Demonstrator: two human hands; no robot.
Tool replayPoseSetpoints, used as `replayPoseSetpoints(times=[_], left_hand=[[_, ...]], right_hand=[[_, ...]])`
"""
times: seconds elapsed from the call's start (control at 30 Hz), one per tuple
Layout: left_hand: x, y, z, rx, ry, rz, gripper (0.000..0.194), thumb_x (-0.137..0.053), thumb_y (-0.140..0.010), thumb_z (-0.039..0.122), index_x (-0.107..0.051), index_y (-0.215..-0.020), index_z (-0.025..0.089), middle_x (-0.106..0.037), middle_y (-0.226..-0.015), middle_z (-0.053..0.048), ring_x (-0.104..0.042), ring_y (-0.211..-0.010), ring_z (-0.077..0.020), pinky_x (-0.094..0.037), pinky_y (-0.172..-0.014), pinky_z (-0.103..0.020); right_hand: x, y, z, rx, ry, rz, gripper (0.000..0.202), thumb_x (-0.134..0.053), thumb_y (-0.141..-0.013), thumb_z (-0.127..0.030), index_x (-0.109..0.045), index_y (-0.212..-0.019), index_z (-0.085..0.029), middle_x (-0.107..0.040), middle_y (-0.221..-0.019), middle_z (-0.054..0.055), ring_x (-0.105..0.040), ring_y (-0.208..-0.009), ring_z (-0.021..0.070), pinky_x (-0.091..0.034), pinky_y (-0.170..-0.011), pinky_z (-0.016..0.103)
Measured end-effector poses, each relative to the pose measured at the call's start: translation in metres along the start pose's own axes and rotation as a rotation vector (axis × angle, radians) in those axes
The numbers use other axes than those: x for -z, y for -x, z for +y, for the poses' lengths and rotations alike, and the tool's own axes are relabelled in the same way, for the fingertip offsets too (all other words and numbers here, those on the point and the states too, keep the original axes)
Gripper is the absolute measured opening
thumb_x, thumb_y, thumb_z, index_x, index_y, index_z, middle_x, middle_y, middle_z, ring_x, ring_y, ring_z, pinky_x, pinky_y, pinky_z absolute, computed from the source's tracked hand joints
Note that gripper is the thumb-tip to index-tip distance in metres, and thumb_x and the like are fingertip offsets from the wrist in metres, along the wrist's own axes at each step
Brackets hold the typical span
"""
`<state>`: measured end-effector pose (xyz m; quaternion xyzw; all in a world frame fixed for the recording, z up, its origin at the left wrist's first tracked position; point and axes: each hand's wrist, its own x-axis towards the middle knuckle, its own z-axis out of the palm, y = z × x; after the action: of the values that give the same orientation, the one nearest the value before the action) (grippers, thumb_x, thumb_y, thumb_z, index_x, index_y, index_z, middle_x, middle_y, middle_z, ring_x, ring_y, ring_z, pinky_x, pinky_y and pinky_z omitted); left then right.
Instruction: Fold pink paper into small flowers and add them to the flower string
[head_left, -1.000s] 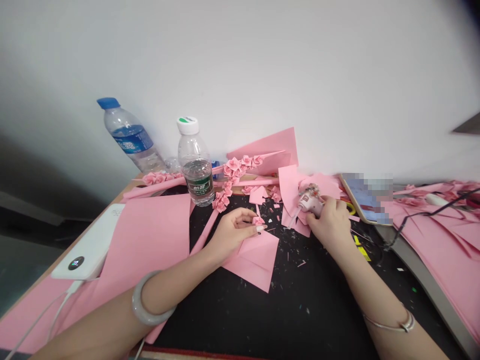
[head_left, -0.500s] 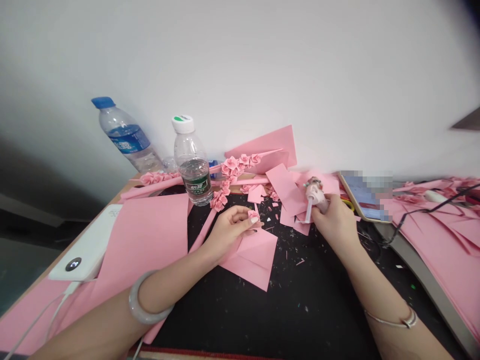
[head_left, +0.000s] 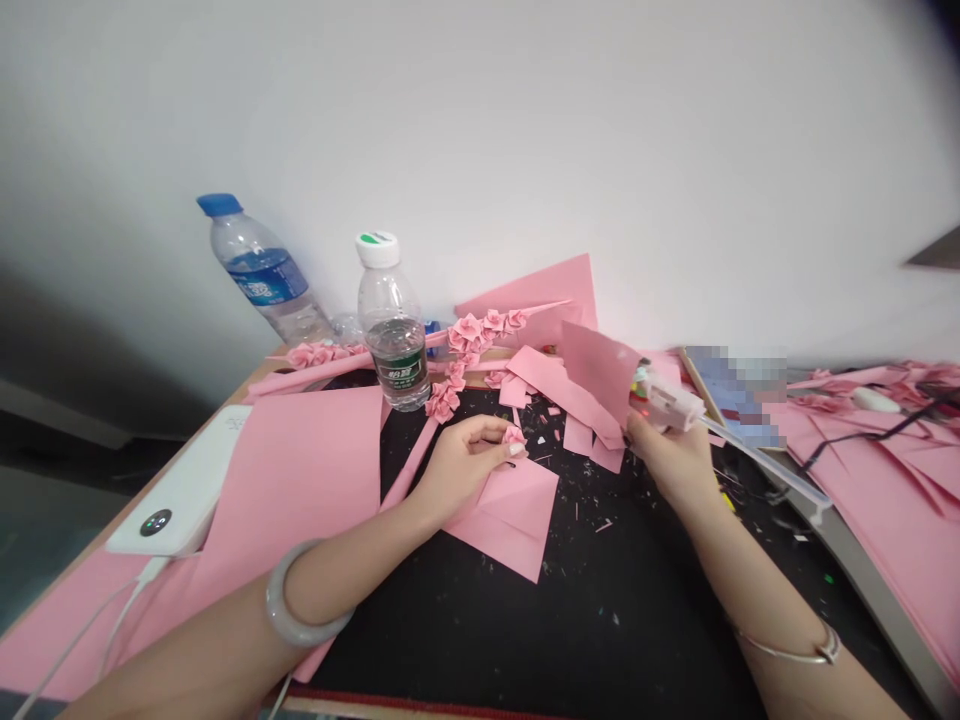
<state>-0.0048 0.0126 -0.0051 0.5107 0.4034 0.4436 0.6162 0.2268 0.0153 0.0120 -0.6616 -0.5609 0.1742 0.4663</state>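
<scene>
Between the thumb and fingers of my left hand (head_left: 469, 460) is a small folded pink paper flower (head_left: 513, 437). The hand rests over a pink paper square (head_left: 521, 515) on the black mat. My right hand (head_left: 675, 460) is closed round a white and pink hot glue gun (head_left: 671, 400), its handle partly hidden by the fingers. A long translucent glue stick (head_left: 772, 460) sticks out of its back toward the right. At the gun's front, a pink sheet (head_left: 598, 372) stands raised on edge; whether it touches the nozzle I cannot tell.
Paper-flower branches (head_left: 442, 400) lie behind my left hand, near a water bottle (head_left: 397, 345) and a blue-capped bottle (head_left: 266, 275). A white power bank (head_left: 176, 490) with a cable is at left. A phone (head_left: 739, 395) and stacked pink paper (head_left: 877, 500) lie right. Scraps litter the mat (head_left: 600, 620).
My right hand has turned the glue gun, so its glue stick now points right instead of toward me. A pink sheet has lifted at its front. My left hand still pinches the flower.
</scene>
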Motion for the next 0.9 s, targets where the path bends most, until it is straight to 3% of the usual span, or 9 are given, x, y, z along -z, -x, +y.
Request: replayPoseSetpoints(times=[0.13, 0.27, 0.43, 0.53, 0.63, 0.73, 0.83, 0.9], left_hand=[[0.000, -0.001, 0.001, 0.003, -0.017, 0.014, 0.019, -0.065, -0.067, 0.023, -0.060, -0.083, 0.013, -0.063, -0.082, -0.006, -0.061, -0.077, -0.0159, -0.050, -0.068, -0.027], [-0.001, -0.001, 0.002, 0.008, -0.011, 0.009, 0.019, -0.064, -0.068, 0.023, -0.060, -0.083, 0.013, -0.063, -0.082, -0.006, -0.061, -0.078, -0.0163, -0.050, -0.068, -0.028], [-0.001, 0.001, 0.002, -0.005, 0.026, -0.030, 0.023, -0.064, -0.068, 0.025, -0.060, -0.087, 0.013, -0.064, -0.086, -0.007, -0.061, -0.079, -0.0172, -0.052, -0.069, -0.030], [-0.001, 0.002, 0.003, -0.009, 0.017, -0.065, 0.024, -0.065, -0.068, 0.024, -0.061, -0.089, 0.014, -0.059, -0.108, -0.010, -0.062, -0.081, -0.0173, -0.053, -0.068, -0.030], [-0.002, 0.004, 0.005, -0.007, -0.001, -0.126, 0.020, -0.066, -0.066, 0.022, -0.062, -0.085, 0.015, -0.043, -0.131, -0.011, -0.063, -0.082, -0.0172, -0.053, -0.067, -0.028], [-0.003, 0.005, 0.007, 0.021, -0.019, -0.221, 0.018, -0.066, -0.066, 0.021, -0.062, -0.083, 0.015, -0.032, -0.138, -0.011, -0.064, -0.079, -0.0176, -0.054, -0.063, -0.028], [-0.003, 0.004, 0.004, 0.064, -0.042, -0.300, 0.019, -0.066, -0.065, 0.022, -0.063, -0.082, 0.013, -0.027, -0.140, -0.014, -0.065, -0.078, -0.0193, -0.054, -0.062, -0.029], [-0.002, 0.003, 0.002, 0.100, -0.041, -0.329, 0.021, -0.067, -0.065, 0.022, -0.063, -0.083, 0.012, -0.033, -0.137, -0.017, -0.064, -0.082, -0.0215, -0.054, -0.062, -0.029]], right_hand=[[0.003, -0.003, -0.008, 0.001, 0.176, 0.177, 0.034, -0.052, -0.075, -0.038, -0.059, -0.098, -0.014, -0.063, -0.087, 0.010, -0.057, -0.083, 0.0254, -0.042, -0.069, 0.033], [0.005, -0.006, -0.012, 0.112, 0.329, 0.192, 0.032, -0.053, -0.075, -0.035, -0.056, -0.101, -0.018, -0.063, -0.085, 0.007, -0.057, -0.076, 0.0213, -0.041, -0.065, 0.029], [0.001, -0.004, -0.005, 0.185, 0.630, -0.074, 0.025, -0.055, -0.072, -0.039, -0.060, -0.087, -0.021, -0.063, -0.080, 0.007, -0.056, -0.071, 0.0222, -0.033, -0.052, 0.026], [-0.002, -0.002, -0.002, 0.253, 0.669, -0.211, 0.020, -0.055, -0.072, -0.035, -0.061, -0.085, -0.021, -0.062, -0.080, 0.006, -0.057, -0.070, 0.0205, -0.034, -0.052, 0.025], [-0.004, 0.001, -0.002, 0.335, 0.636, -0.250, 0.016, -0.056, -0.072, -0.030, -0.062, -0.084, -0.021, -0.062, -0.087, 0.006, -0.058, -0.073, 0.0193, -0.038, -0.056, 0.025], [-0.006, 0.004, -0.003, 0.409, 0.609, -0.254, 0.017, -0.056, -0.072, -0.025, -0.063, -0.088, -0.022, -0.060, -0.101, 0.005, -0.059, -0.077, 0.0186, -0.041, -0.060, 0.026], [-0.006, 0.004, -0.003, 0.447, 0.572, -0.307, 0.022, -0.055, -0.073, -0.022, -0.063, -0.093, -0.022, -0.059, -0.110, 0.004, -0.060, -0.082, 0.0196, -0.044, -0.065, 0.027], [-0.007, 0.003, -0.002, 0.442, 0.531, -0.371, 0.024, -0.055, -0.072, -0.020, -0.063, -0.095, -0.022, -0.059, -0.111, 0.004, -0.060, -0.085, 0.0205, -0.045, -0.068, 0.028]])
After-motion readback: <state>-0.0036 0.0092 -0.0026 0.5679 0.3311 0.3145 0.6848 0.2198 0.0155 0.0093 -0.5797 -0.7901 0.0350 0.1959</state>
